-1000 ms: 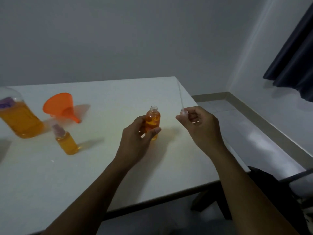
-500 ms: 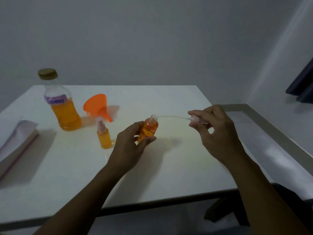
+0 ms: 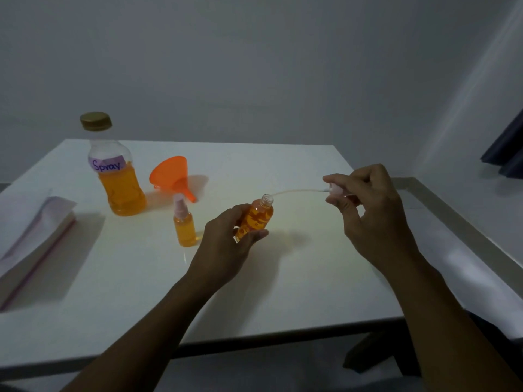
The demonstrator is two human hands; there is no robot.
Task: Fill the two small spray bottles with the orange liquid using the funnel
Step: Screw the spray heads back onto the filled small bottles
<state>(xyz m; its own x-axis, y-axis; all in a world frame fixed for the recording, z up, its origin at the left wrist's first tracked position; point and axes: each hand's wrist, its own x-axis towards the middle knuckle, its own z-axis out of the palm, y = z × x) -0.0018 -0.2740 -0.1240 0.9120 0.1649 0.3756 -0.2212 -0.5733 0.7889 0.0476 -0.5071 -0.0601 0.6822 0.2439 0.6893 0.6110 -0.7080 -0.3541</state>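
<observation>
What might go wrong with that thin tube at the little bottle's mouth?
The open small bottle in the left hand is tilted and looks nearly full, so liquid may spill onto the table. The thin tube, gripped by the right hand only at its spray head, may bend and slip off the mouth, flicking drops.

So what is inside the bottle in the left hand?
Orange liquid, nearly up to the neck of the bottle. A thin tube ends at its open mouth. The left hand hides its bottom.
</observation>
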